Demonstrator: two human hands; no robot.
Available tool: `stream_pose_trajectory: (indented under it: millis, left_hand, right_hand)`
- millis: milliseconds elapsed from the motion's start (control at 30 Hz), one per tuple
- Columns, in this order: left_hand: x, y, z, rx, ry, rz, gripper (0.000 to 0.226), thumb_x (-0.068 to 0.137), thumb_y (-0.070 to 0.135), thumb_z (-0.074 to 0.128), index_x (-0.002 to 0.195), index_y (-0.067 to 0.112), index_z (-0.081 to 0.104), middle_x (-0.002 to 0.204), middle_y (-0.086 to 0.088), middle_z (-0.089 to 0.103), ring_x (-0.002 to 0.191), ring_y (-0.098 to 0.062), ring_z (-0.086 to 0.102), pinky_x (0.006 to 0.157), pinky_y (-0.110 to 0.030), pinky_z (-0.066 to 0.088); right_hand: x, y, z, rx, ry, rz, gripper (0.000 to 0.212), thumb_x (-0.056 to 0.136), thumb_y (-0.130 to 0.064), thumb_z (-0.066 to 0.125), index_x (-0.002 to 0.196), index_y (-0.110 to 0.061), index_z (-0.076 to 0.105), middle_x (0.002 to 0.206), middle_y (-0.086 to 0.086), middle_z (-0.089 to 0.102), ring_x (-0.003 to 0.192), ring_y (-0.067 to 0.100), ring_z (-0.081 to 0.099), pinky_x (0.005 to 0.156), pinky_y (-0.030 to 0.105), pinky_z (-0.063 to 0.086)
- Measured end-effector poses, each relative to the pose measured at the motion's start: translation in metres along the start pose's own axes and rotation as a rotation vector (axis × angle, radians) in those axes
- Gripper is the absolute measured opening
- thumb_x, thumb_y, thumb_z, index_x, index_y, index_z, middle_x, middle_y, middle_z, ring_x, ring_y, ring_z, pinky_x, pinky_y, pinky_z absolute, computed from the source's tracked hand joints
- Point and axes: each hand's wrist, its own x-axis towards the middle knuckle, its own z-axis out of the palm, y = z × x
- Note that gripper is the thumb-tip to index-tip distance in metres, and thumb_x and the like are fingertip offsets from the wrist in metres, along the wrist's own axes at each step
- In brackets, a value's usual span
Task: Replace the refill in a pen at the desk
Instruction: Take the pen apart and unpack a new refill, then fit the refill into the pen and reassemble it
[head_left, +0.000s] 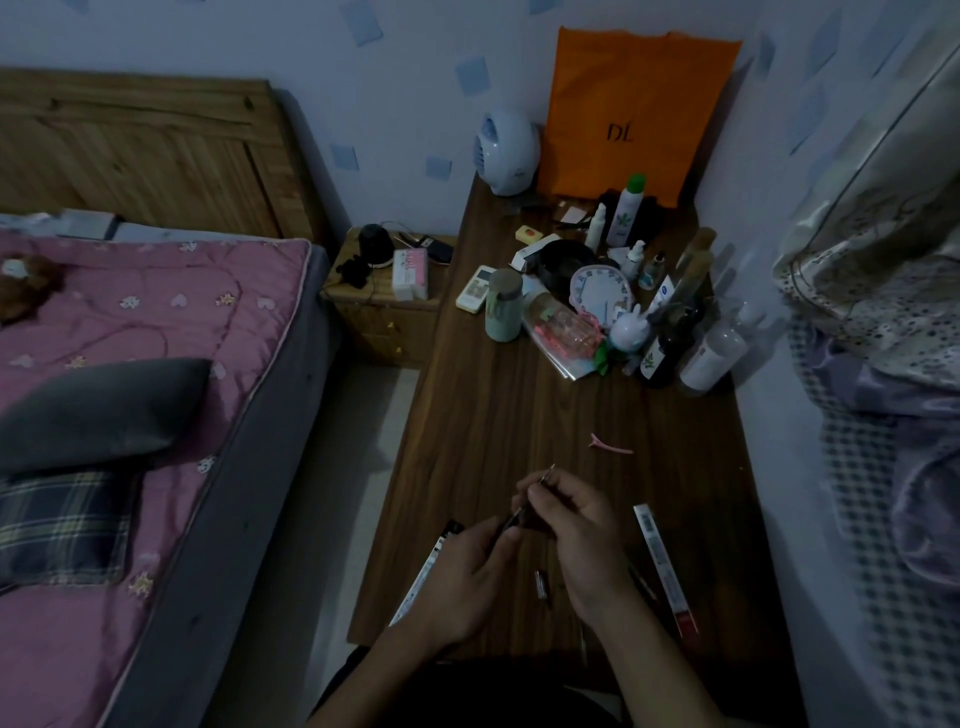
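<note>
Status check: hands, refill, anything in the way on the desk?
Left hand and right hand both pinch the thin metal-tipped refill above the brown wooden desk. Small dark pen piece lies beneath them. Pink hair clip beyond, clear of the hands.

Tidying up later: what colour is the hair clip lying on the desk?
The hair clip is pink; the head view shows it.

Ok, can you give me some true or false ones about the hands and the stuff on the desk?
1. The left hand and the right hand both pinch the thin pen refill. True.
2. The pink hair clip is in the right hand. False: it lies on the desk, beyond the hands.
3. An orange bag leans against the wall at the desk's far end. True.
4. The long packet right of the hands stands upright. False: it lies flat.
</note>
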Motion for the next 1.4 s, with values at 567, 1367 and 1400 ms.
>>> stream_pose_trajectory:
  millis: [567,1367,1400]
  left_hand:
    - [0.002,-0.037,0.008,0.034,-0.003,-0.085,0.029,0.101,0.031,0.047,0.077,0.023,0.061,0.066,0.016,0.061,0.064,0.007,0.057,0.059,-0.011,0.038]
    - [0.015,-0.133,0.042,0.202,-0.083,-0.195,0.034,0.101,0.04,0.042,0.106,0.018,0.067,0.086,0.004,0.072,0.076,0.001,0.065,0.068,-0.026,0.051]
    - [0.014,-0.134,0.042,0.205,-0.085,-0.196,0.034,0.101,0.042,0.041,0.103,0.019,0.068,0.081,0.008,0.068,0.071,0.006,0.062,0.064,-0.021,0.048]
  right_hand:
    - [0.014,0.044,-0.035,-0.213,0.131,0.172,0.011,0.089,-0.028,0.066,0.092,-0.036,0.073,0.1,-0.004,0.07,0.095,0.016,0.066,0.079,0.035,0.055]
    - [0.023,0.173,-0.079,-1.323,-0.06,0.119,0.018,0.09,-0.02,0.062,0.105,-0.026,0.068,0.104,-0.004,0.068,0.096,0.017,0.065,0.077,0.029,0.051]
    - [0.024,0.174,-0.078,-1.339,-0.056,0.11,0.015,0.09,-0.019,0.06,0.102,-0.025,0.068,0.102,-0.003,0.068,0.095,0.018,0.066,0.076,0.03,0.051]
